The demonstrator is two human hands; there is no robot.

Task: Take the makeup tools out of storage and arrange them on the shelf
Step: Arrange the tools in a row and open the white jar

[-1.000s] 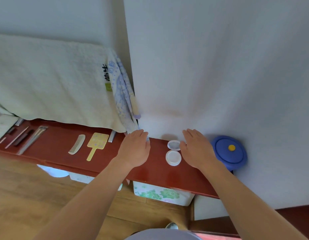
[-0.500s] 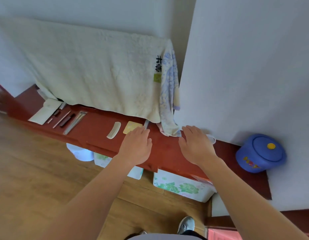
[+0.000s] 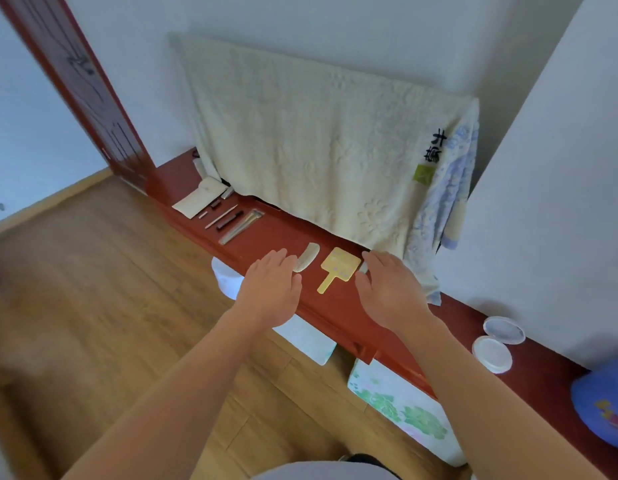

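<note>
Whereas a second ago the left hand point(image 3: 271, 289) and right hand point(image 3: 390, 289) flanked the open round compact point(image 3: 498, 341) beside the blue lidded pot point(image 3: 602, 403), they now hover further left along the red shelf point(image 3: 335, 317). At the shelf's far left end lies a cream pouch point(image 3: 200, 199), with a row of slim pencils and brushes point(image 3: 231, 220) just beside it. Next is the left hand, palm down, its grip spread and empty, fingertips at the near end of a white comb point(image 3: 309, 254). A yellow paddle-shaped tool point(image 3: 338, 268), likely a hand mirror, lies between the hands. The right hand is also flat, grip spread and empty, fingertips near a small silvery tube point(image 3: 363, 267). Well apart to the right sit the compact, then the pot. The compact seems placed, and attention appears to have turned to straightening the comb and mirror.
</note>
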